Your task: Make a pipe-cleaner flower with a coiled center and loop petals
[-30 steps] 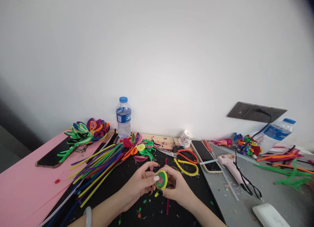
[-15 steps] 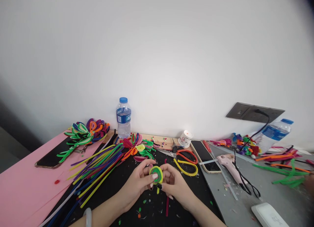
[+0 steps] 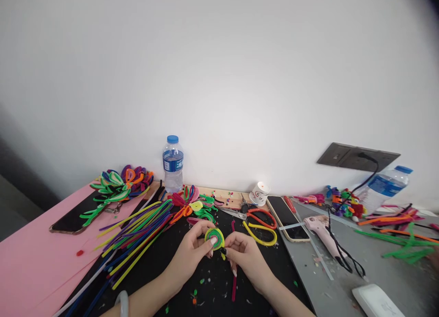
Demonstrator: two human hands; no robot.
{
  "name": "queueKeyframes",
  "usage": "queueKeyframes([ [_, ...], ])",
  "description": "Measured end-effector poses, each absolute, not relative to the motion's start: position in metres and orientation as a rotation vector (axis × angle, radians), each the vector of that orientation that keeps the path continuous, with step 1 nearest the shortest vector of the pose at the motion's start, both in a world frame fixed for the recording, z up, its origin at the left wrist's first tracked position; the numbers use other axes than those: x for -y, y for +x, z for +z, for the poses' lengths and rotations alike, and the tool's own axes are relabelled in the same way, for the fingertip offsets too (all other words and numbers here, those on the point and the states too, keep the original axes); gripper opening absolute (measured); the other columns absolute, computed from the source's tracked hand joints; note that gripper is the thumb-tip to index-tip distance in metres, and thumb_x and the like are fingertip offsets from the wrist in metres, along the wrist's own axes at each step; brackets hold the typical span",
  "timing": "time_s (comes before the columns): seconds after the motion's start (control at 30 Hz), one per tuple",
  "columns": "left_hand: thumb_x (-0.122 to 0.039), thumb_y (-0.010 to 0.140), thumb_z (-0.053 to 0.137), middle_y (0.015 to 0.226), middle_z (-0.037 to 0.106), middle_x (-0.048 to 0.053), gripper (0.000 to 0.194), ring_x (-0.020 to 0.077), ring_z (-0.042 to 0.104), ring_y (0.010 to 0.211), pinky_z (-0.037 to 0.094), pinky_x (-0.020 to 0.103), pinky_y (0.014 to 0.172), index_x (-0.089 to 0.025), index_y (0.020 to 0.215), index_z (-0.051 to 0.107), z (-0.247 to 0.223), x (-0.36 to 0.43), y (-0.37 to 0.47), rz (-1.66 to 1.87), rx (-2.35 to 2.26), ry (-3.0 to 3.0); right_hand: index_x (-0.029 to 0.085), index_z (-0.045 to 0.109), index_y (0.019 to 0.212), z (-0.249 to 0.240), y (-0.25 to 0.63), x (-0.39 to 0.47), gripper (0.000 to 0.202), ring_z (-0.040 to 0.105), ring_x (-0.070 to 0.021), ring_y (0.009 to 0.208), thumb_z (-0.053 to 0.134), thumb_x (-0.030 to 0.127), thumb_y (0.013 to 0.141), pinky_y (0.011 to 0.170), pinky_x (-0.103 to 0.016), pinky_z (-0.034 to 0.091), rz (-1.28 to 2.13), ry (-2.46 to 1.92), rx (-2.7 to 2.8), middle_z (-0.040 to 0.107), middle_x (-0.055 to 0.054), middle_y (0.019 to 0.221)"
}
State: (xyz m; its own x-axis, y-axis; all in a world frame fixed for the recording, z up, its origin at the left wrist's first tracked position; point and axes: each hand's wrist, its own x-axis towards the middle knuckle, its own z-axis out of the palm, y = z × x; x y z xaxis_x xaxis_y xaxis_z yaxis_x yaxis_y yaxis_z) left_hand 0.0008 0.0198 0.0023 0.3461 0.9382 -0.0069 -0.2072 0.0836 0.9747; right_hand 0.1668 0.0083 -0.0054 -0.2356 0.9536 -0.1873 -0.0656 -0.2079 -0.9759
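A flat round coil [image 3: 214, 239] of fuzzy stems, yellow at the rim with green and pink inside, is held upright over the black mat. My left hand [image 3: 194, 250] pinches it, thumb on its face. My right hand [image 3: 245, 257] is at the coil's lower right edge, thumb and forefinger closed on the short yellow end [image 3: 223, 256] that sticks out there. A dark pink stem [image 3: 233, 287] lies on the mat below my right hand, partly hidden by its fingers.
Colourful loose stems [image 3: 137, 239] lie left. Orange-handled scissors [image 3: 247, 214], a yellow looped stem [image 3: 262, 239], a paper cup [image 3: 259, 193] and a phone [image 3: 288, 219] stand or lie beyond my right hand. A glue gun [image 3: 324, 235] is right, a bottle [image 3: 173, 166] behind.
The coil and my left hand have shifted slightly left and up. The coil's face is turned more toward the camera, and my right hand's fingers have moved to its lower edge.
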Motion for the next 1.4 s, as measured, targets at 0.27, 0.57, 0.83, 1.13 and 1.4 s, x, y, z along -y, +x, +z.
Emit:
queueKeyframes([
  [0.27,-0.030,0.079,0.057,0.079,0.054,-0.003,0.019,0.0104,0.054,0.060,0.042,0.024,0.058,-0.020,0.093,0.047,-0.001,-0.018,0.001,1.001,-0.799,1.185,0.013,0.061,0.067,-0.008,0.167,-0.009,0.025,0.051,-0.0087,0.038,0.075,0.033,0.060,0.040,-0.021,0.044,1.584,-1.162,1.151,0.059,0.002,0.048],
  [0.57,-0.031,0.081,0.055,0.083,0.053,-0.002,0.019,0.0095,0.057,0.056,0.041,0.020,0.049,-0.021,0.093,0.044,-0.006,-0.018,0.002,0.991,-0.840,1.258,0.012,0.065,0.067,-0.009,0.168,-0.010,0.025,0.053,-0.0098,0.042,0.074,0.035,0.061,0.043,-0.022,0.046,1.563,-1.193,1.175,0.061,0.001,0.051],
  [0.83,-0.023,0.080,0.053,0.087,0.059,0.002,0.027,0.0148,0.055,0.071,0.042,0.023,0.059,-0.022,0.107,0.051,-0.006,-0.020,-0.005,0.937,-1.000,1.530,0.013,0.063,0.066,-0.005,0.167,-0.010,0.023,0.054,-0.0095,0.040,0.075,0.031,0.058,0.044,-0.022,0.045,1.566,-1.203,1.155,0.060,0.003,0.048],
  [1.13,-0.025,0.081,0.051,0.081,0.059,0.002,0.016,0.0148,0.054,0.068,0.042,0.022,0.056,-0.019,0.094,0.058,0.002,-0.023,-0.008,0.876,-0.908,1.599,0.013,0.065,0.068,-0.005,0.170,-0.012,0.021,0.054,-0.0095,0.043,0.075,0.030,0.059,0.047,-0.023,0.047,1.618,-1.190,1.166,0.060,0.002,0.051],
  [1.4,-0.023,0.080,0.053,0.085,0.058,0.003,0.018,0.0155,0.055,0.070,0.046,0.024,0.058,-0.018,0.097,0.057,0.001,-0.026,-0.009,0.866,-0.828,1.518,0.012,0.066,0.068,-0.006,0.172,-0.014,0.022,0.053,-0.0084,0.042,0.076,0.028,0.059,0.045,-0.022,0.046,1.651,-1.155,1.149,0.061,0.002,0.053],
])
